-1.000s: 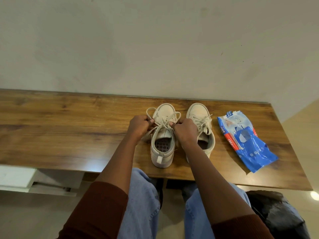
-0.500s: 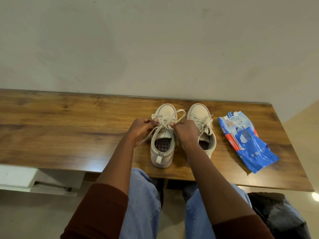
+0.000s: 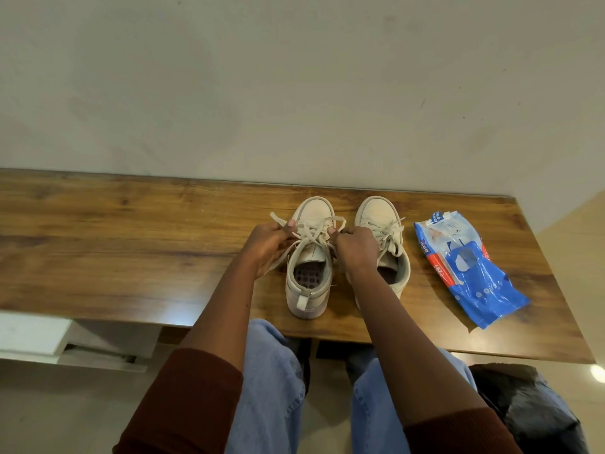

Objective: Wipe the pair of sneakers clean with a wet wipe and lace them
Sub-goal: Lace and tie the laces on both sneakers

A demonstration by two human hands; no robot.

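Two off-white sneakers stand side by side on the wooden table, toes toward the wall. The left sneaker has its cream lace pulled into loops across the tongue. My left hand pinches the lace's left loop, and my right hand pinches the right loop, one hand on each side of the shoe. The right sneaker stands beside it with its lace tied in a bow; my right hand and forearm hide part of it.
A blue wet-wipe pack lies flat on the table to the right of the sneakers. The wall runs right behind the table. A dark bag sits on the floor at the lower right, and my jeans-clad knees are under the table's front edge.
Both hands have stayed on the left sneaker's lace and worked the loops, shifting slightly; the loops have changed shape. The sneakers and wipe pack have not moved.
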